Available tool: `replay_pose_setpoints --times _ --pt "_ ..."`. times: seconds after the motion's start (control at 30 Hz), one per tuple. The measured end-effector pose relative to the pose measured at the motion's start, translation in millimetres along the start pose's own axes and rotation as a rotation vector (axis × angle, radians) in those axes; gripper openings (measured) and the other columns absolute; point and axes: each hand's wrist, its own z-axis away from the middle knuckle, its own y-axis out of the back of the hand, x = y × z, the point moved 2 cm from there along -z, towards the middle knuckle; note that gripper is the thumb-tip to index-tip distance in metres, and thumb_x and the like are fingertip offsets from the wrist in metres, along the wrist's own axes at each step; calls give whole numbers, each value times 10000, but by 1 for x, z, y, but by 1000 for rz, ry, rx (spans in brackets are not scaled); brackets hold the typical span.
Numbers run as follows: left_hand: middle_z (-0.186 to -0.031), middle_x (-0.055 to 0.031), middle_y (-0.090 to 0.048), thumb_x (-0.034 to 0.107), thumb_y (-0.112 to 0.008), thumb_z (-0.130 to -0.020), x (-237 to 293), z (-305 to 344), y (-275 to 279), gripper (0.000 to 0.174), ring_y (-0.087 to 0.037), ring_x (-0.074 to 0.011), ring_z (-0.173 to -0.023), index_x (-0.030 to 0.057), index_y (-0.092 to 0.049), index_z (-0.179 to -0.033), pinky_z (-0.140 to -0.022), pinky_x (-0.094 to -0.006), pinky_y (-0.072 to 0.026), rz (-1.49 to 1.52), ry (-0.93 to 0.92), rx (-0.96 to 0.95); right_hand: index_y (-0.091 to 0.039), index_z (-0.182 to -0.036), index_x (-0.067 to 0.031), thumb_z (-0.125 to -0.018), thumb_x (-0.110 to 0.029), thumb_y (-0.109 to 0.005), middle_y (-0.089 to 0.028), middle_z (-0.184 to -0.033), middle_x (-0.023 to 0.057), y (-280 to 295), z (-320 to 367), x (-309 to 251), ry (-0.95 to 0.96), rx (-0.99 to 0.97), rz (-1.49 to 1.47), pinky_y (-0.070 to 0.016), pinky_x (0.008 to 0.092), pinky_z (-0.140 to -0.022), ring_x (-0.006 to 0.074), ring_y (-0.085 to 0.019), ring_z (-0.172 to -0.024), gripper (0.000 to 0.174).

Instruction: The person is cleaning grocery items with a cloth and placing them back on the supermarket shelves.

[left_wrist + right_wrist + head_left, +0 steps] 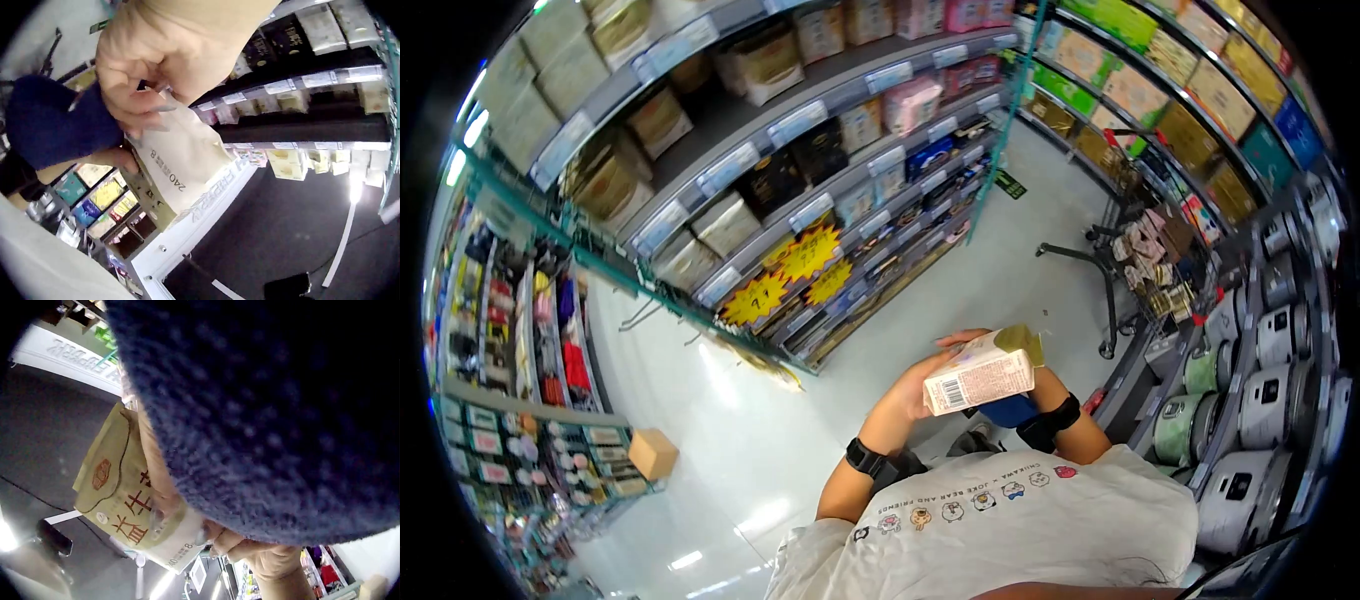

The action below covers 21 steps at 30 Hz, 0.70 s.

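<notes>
In the head view a gold-and-cream tissue pack (978,385) is held in front of the chest, its barcode side facing up. My left hand (912,388) grips its left end. In the left wrist view the left fingers (147,103) pinch the cream side, which is printed with "240" and "8". My right hand (156,462) holds the gold front, a digit lying along its red lettering; the rest of this hand is hidden behind fuzzy navy fabric (269,425). From the head view, the pack covers most of the right hand.
Shelves of packaged goods (800,130) stand ahead, with yellow price signs (800,260) low down. A loaded shopping cart (1160,250) is at the right. Shelves of pot-like appliances (1260,400) line the near right. A cardboard box (653,455) is at the left.
</notes>
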Motion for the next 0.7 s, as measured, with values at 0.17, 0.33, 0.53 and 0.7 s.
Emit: replay_pose_setpoints --times 0.17,0.33,0.53,0.7 --pt "-1097 -124 -602 268 -509 -934 36 57 30 394 -613 -194 -971 -38 -515 -1184 -782 -324 -518 -278 -207 288 -505 -1242 -46 -784 -249 -676 -484 -1311 146 -39 -45 27 5 -3 159 -393 341 -984 240 -499 -1155 529" --pt "-1022 -67 -611 240 -494 -936 115 125 6 319 -593 -102 -826 17 -556 -1157 -668 -229 -481 -1121 -442 521 -454 -1265 -37 -753 -128 -739 -524 -1246 90 -55 -81 70 -98 233 183 -415 332 -947 177 -501 -1123 593" --pt "-986 -54 -595 139 -483 -921 177 180 -35 278 -614 -103 -711 30 -557 -1166 -552 -198 -440 -1215 -679 548 -453 -1264 -32 -758 -113 -739 -536 -1211 70 -77 -139 78 -36 445 94 -414 321 -931 158 -492 -1102 588" --pt "-1099 -115 -568 -34 -610 -774 187 187 -50 477 -620 -146 -746 41 -522 -1237 -609 -227 -491 -1679 -830 623 -486 -1230 -20 -762 -120 -728 -580 -1157 78 -90 -177 54 60 459 354 -423 318 -914 152 -525 -1057 537"
